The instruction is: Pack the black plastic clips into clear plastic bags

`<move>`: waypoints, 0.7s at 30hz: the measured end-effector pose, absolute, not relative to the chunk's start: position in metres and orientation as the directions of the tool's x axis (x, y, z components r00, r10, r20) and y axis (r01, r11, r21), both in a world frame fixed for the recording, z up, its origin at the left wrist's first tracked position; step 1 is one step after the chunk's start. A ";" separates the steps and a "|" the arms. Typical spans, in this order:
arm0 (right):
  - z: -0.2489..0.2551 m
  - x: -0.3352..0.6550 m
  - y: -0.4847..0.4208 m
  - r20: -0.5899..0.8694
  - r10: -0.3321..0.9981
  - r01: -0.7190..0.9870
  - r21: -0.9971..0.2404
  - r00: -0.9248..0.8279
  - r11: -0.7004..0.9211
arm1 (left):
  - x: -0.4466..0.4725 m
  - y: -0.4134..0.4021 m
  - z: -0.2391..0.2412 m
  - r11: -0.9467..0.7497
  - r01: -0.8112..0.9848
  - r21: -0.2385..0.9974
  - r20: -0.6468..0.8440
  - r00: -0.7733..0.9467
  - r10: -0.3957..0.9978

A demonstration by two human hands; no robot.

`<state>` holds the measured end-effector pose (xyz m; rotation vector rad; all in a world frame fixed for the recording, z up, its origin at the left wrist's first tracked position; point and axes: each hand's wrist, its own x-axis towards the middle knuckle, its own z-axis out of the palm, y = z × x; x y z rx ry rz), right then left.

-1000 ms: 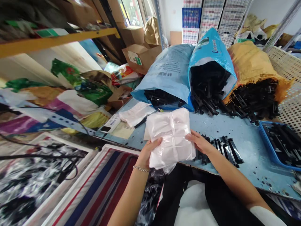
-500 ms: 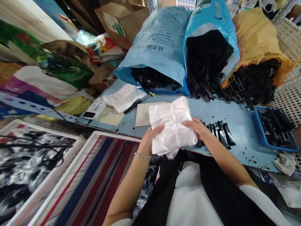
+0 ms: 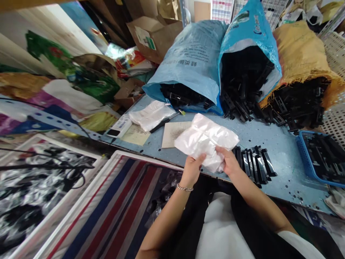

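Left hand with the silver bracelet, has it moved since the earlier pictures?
Yes: judged against the beige rectangular card on the blue table, the left hand has shifted rightward, nearer the right hand.

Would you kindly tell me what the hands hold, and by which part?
A white plastic bundle, held by its near end in the left hand and right hand.

Single head-worn view, lens above the near side of the tabletop (image 3: pixel 287 171), facing forward and down. Close on wearer's left grip (image 3: pixel 192 169) and right grip (image 3: pixel 228 160) at the tabletop's near edge; light-blue sack (image 3: pixel 188 57) toward its far side, crates (image 3: pixel 222 11) well beyond it.
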<state>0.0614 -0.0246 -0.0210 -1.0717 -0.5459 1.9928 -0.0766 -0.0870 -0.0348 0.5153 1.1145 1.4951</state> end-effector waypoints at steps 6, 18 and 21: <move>-0.016 0.108 0.007 -0.472 0.877 -0.449 -0.768 -0.084 -0.456 | -0.143 -0.063 -0.040 -0.030 0.552 0.833 -0.095 0.196 0.976; -0.006 0.150 0.003 -0.513 0.858 -0.441 -0.775 0.021 -0.453 | -0.210 0.074 -0.069 -0.205 0.970 0.127 -0.577 0.241 0.781; -0.005 0.149 0.002 -0.506 0.862 -0.416 -0.785 0.002 -0.460 | -0.209 0.076 -0.068 -0.230 0.966 0.116 -0.593 0.253 0.765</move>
